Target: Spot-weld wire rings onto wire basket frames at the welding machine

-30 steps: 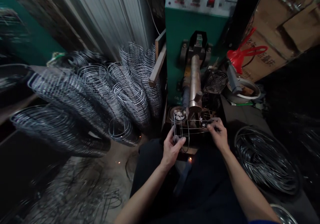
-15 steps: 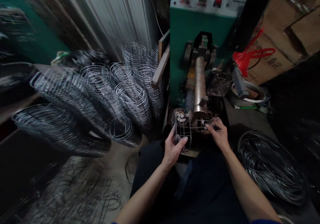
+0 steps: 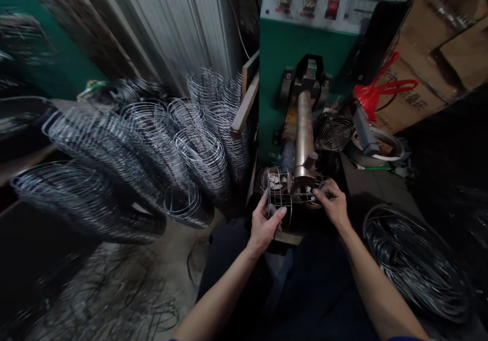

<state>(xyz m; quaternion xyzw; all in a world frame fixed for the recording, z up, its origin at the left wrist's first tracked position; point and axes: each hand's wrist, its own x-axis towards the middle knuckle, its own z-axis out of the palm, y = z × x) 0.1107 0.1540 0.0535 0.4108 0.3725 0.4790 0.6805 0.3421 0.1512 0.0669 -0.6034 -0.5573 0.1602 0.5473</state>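
Note:
A small wire cage (image 3: 286,198) lies on its side under the metal cylinder arm (image 3: 304,135) of a green welding machine (image 3: 297,56). My left hand (image 3: 266,222) is closed round the cage's left ring end. My right hand (image 3: 332,204) pinches the cage's right end, fingers curled on the wires. Both hands hold the cage just in front of my lap.
Rows of stacked finished wire cages (image 3: 160,137) lean at the left. A coil of wire rings (image 3: 415,259) lies at the right. Loose wire (image 3: 114,290) litters the floor. A small fan guard (image 3: 334,132), a red ribbon (image 3: 375,89) and cardboard boxes (image 3: 430,51) sit beside the machine.
The cage has shifted slightly up toward the cylinder arm. A spark seen near my lap one second ago is gone. Both hands keep their grip.

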